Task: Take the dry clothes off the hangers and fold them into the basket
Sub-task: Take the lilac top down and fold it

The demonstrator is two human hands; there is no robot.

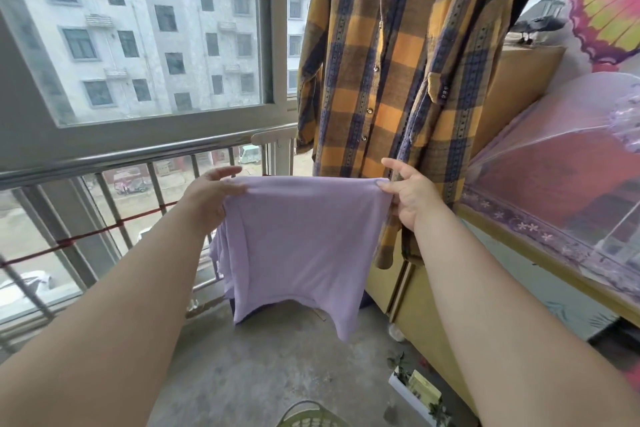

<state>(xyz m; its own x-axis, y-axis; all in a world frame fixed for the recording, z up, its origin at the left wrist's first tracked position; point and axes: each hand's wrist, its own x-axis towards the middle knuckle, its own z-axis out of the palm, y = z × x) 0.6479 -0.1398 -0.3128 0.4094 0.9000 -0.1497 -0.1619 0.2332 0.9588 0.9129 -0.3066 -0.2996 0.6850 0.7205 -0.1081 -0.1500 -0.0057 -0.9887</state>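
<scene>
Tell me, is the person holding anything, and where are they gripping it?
Yes: a lilac garment, stretched between both hands. The left hand and right hand each pinch an end of its top edge; the rest hangs free.

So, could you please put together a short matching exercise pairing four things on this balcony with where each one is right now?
Things:
1. lilac top
2. plaid shirt
3. green basket
4. railing

Places:
A. hanging up by the window
B. on the floor at the bottom edge of the view
C. held by its top edge between the left hand and right hand
D. running under the window pane

Pairs: 1-C, 2-A, 3-B, 4-D
</scene>
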